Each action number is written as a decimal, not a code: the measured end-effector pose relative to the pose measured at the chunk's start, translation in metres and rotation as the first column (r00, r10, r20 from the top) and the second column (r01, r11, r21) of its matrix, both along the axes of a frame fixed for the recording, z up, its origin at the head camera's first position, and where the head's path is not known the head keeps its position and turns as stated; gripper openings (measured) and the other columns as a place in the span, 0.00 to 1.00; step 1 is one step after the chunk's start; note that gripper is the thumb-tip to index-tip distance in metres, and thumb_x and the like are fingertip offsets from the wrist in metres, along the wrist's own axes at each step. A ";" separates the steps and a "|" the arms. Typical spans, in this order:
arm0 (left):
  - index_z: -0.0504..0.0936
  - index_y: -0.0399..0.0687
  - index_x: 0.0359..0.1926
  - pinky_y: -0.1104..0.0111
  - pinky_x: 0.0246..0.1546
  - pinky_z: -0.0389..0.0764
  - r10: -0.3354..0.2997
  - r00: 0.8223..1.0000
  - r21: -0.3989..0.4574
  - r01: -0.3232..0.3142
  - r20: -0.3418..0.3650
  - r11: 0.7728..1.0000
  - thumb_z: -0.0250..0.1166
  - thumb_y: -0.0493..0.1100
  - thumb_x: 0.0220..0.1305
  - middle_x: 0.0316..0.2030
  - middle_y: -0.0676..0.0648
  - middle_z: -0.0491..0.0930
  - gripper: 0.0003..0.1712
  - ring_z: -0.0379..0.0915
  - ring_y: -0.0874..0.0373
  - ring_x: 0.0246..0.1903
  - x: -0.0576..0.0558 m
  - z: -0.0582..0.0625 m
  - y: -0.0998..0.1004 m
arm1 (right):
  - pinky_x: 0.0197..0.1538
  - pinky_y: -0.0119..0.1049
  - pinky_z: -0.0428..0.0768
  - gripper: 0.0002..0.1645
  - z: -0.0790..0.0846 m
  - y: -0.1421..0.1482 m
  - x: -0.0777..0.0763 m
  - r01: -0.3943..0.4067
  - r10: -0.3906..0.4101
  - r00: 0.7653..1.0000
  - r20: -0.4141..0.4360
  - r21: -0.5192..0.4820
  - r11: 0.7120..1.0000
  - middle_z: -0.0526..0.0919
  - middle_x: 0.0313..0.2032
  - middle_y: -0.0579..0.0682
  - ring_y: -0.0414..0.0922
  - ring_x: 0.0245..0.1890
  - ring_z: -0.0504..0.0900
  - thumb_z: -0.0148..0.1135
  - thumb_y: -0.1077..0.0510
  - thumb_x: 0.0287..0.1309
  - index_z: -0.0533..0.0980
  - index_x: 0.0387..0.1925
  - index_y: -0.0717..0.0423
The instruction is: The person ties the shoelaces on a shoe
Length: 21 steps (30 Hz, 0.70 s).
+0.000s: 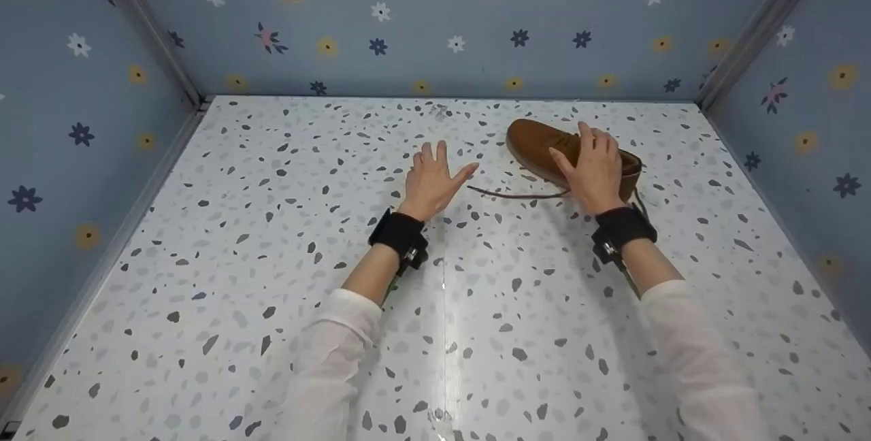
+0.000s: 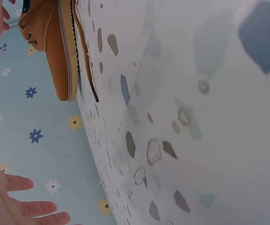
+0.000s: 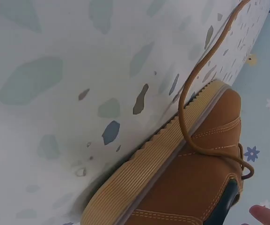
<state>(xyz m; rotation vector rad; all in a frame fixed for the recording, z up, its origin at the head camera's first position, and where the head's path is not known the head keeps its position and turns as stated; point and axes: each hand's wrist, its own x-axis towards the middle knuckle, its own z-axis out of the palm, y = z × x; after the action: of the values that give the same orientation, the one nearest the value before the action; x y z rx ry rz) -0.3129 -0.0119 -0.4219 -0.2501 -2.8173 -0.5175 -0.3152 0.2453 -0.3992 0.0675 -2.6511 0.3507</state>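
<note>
A brown lace-up shoe (image 1: 537, 145) rests sole down near the back right of the table, its toe pointing left. One loose lace (image 1: 517, 196) trails from it leftward over the surface; the right wrist view shows this lace (image 3: 186, 108) draped across the shoe's side. My right hand (image 1: 597, 170) hovers over the heel half, fingers spread and nothing gripped. In the right wrist view its fingertips (image 3: 266, 214) show at the lower right corner, apart from the shoe. To the left of the lace's tip, my left hand (image 1: 432, 182) is held in the air, fingers spread and holding nothing.
The white speckled table (image 1: 272, 257) is enclosed by blue flower-patterned panels (image 1: 422, 19) at the back and both sides. Grey metal posts (image 1: 153, 26) stand at the back corners. A black camera strap (image 1: 398, 233) wraps each wrist.
</note>
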 end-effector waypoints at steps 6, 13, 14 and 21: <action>0.48 0.44 0.49 0.64 0.22 0.64 -0.021 0.999 0.038 0.020 0.042 0.999 0.30 0.71 0.35 0.42 0.40 0.50 0.45 0.51 0.48 0.38 0.001 0.000 0.012 | 0.42 0.48 0.45 0.39 -0.001 0.014 0.001 0.035 -0.035 0.999 -0.001 -0.013 0.999 0.52 0.45 0.57 0.51 0.47 0.44 0.36 0.34 0.35 0.46 0.50 0.48; 0.47 0.46 0.50 0.63 0.24 0.63 -0.051 0.991 0.079 0.041 0.121 0.996 0.29 0.72 0.33 0.44 0.41 0.48 0.46 0.50 0.50 0.40 0.001 -0.001 0.027 | 0.43 0.47 0.41 0.39 -0.006 0.030 0.001 0.066 -0.066 0.998 -0.006 -0.013 0.998 0.53 0.45 0.58 0.52 0.47 0.44 0.36 0.34 0.35 0.48 0.50 0.50; 0.46 0.46 0.50 0.63 0.24 0.63 -0.054 0.990 0.086 0.043 0.131 0.995 0.29 0.72 0.33 0.45 0.41 0.48 0.46 0.49 0.50 0.41 0.001 -0.001 0.030 | 0.43 0.47 0.41 0.40 -0.007 0.033 0.001 0.071 -0.071 0.997 -0.007 -0.009 0.997 0.53 0.44 0.58 0.52 0.47 0.44 0.36 0.34 0.35 0.48 0.50 0.50; 0.49 0.46 0.49 0.63 0.26 0.63 -0.083 0.985 0.113 0.066 0.154 0.991 0.29 0.72 0.33 0.45 0.42 0.50 0.46 0.49 0.50 0.42 0.002 -0.004 0.050 | 0.38 0.47 0.53 0.41 -0.011 0.047 0.002 0.099 -0.097 0.995 0.038 -0.059 0.993 0.50 0.45 0.60 0.54 0.45 0.47 0.37 0.34 0.35 0.47 0.50 0.52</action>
<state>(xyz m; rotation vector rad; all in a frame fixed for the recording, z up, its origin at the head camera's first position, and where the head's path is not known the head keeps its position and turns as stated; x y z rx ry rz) -0.3105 0.0379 -0.4264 -0.3063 -2.9298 -0.7347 -0.3129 0.2918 -0.4105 -0.0887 -2.6649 0.4029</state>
